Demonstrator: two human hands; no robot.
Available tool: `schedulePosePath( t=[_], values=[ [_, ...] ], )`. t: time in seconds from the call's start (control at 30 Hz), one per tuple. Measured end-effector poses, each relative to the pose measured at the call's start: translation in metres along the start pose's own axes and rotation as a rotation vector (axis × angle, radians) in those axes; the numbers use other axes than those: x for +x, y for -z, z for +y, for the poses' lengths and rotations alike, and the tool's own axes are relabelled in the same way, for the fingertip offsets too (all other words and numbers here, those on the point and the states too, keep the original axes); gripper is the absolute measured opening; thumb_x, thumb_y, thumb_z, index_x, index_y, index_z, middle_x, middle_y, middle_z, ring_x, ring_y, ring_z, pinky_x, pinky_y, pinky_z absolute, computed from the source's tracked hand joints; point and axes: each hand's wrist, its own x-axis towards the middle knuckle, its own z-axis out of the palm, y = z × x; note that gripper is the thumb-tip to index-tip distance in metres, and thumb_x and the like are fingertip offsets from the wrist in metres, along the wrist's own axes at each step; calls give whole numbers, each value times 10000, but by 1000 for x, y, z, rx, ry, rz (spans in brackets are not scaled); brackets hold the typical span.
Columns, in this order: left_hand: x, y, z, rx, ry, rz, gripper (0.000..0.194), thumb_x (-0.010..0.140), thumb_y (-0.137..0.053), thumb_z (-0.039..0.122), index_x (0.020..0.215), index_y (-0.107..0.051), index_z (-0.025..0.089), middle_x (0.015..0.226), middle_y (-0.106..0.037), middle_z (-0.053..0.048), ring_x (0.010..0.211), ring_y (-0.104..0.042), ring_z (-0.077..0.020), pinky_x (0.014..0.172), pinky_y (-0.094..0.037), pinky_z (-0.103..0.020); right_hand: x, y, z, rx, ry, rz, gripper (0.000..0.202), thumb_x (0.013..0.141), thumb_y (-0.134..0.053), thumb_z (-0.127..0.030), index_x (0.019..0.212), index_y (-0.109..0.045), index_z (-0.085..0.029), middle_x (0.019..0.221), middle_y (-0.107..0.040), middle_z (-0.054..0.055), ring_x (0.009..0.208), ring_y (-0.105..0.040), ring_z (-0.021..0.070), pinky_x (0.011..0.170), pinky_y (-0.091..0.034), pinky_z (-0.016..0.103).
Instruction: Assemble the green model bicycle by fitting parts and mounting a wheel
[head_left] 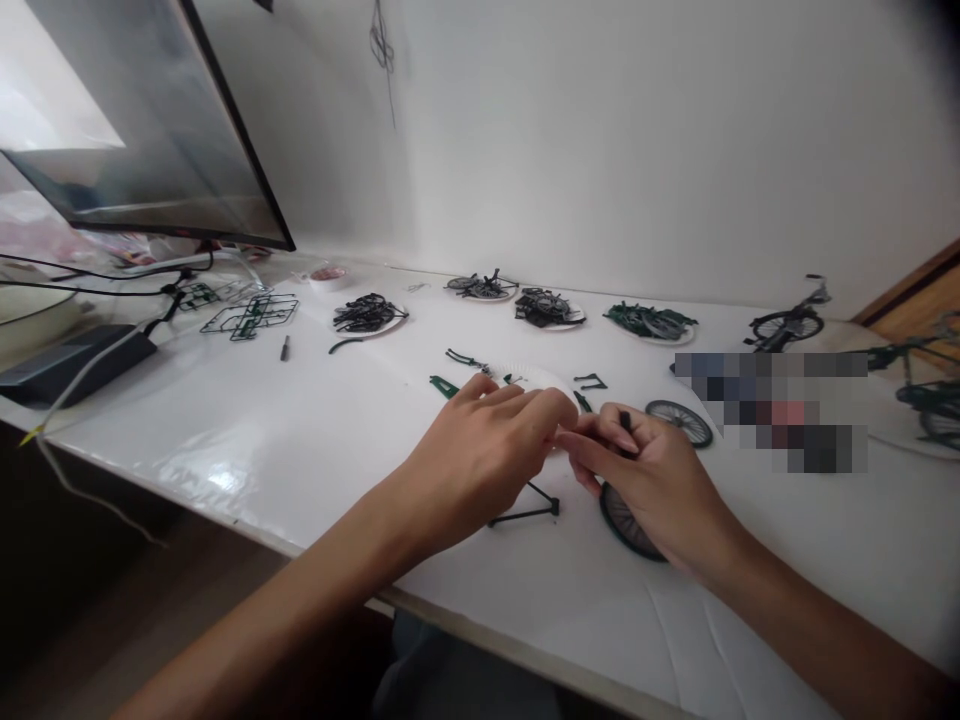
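Observation:
Above the white table, my left hand [491,440] is closed with its fingertips pinched together at my right hand's fingertips; what they grip is hidden. My right hand [667,470] is closed around a small black plastic part [627,424], whose end shows between thumb and fingers. A black spoked toy bicycle wheel [626,525] is partly hidden under my right hand; I cannot tell whether it is held. Below my left hand shows part of a dark toy bicycle frame [529,514]. Another wheel [681,423] lies just beyond my right hand.
Several paper plates of bicycle parts, including a green pile [651,322], line the wall. Green sprue frames [250,316] and a small dark tool [285,348] lie left, near a monitor [150,110]. An assembled toy bicycle [791,318] stands right, behind a blurred patch.

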Motion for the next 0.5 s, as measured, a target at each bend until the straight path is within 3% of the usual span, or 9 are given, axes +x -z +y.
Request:
schedulePosePath(
  t=[0.27,0.5],
  values=[
    [1,3,-1,-86,19,-33,169,944,-485,57,1053,-484,185,861,-650,30,744,-600,-114,809,-392,-308,-2,-1,0,49,44,-68,516,828,-761,-340,693,-273,-241,810,-678,4,531,-494,99,527,-400,284],
    [0,0,-1,-38,-1,-62,290,887,-488,-15,1088,-455,191,918,-666,37,769,-608,-116,799,-370,-300,-3,-3,-1,-38,44,7,510,806,-778,-348,678,-296,-244,614,-578,-43,510,-484,105,492,-406,253]
  ],
)
